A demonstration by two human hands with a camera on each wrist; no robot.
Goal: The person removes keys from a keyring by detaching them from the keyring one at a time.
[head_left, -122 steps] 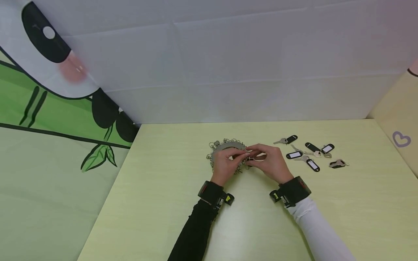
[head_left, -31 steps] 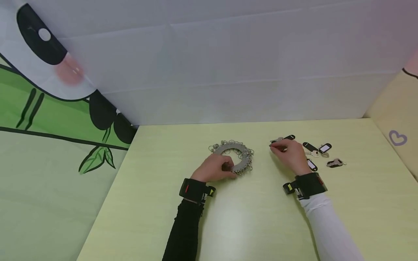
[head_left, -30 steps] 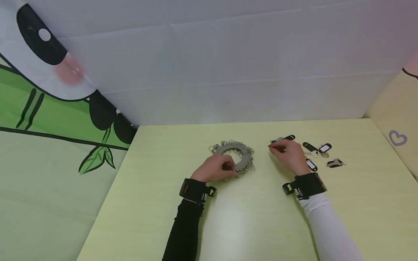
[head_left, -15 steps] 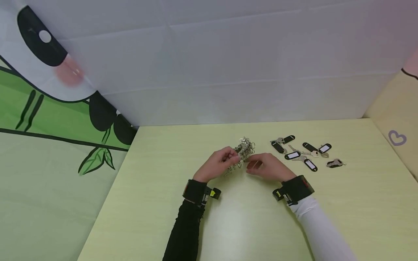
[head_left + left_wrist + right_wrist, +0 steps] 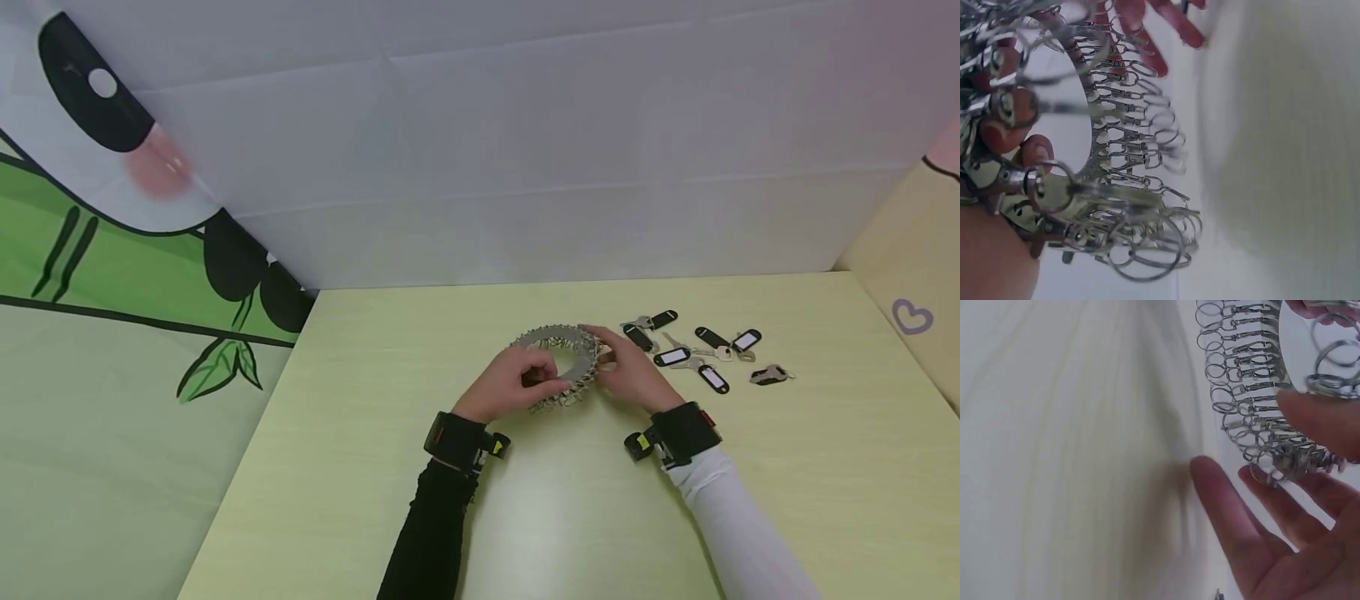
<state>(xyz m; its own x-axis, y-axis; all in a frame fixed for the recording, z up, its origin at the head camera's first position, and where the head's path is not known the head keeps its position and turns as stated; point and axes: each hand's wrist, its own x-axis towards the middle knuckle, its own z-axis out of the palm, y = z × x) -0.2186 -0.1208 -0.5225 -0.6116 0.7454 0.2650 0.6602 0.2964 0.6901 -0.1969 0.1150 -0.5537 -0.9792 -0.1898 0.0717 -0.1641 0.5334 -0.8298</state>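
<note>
My left hand [image 5: 513, 383] grips a flat grey metal ring [image 5: 581, 367] by its near left side. Small snap hooks [image 5: 1119, 137] with split rings hang all around its edge. In the left wrist view, the fingertips curl through the ring's centre, and some hooks blur across the hand. My right hand [image 5: 630, 371] is at the ring's right edge. In the right wrist view, its fingers [image 5: 1229, 512] are spread and nearly straight under the hooks, and its thumb [image 5: 1316, 419] overlaps them from above.
To the right on the pale table [image 5: 570, 500] lie several keys with black tags, among them a plain black tag [image 5: 637, 337], a white-label tag [image 5: 712, 379] and a small key on a black tag [image 5: 771, 375]. A white backdrop [image 5: 525, 167] stands behind the table.
My right hand has let go of a black-tagged key beside the others and come left to the ring. The left hand lifted the ring, tipped it edge-on, then turned its face up again.
</note>
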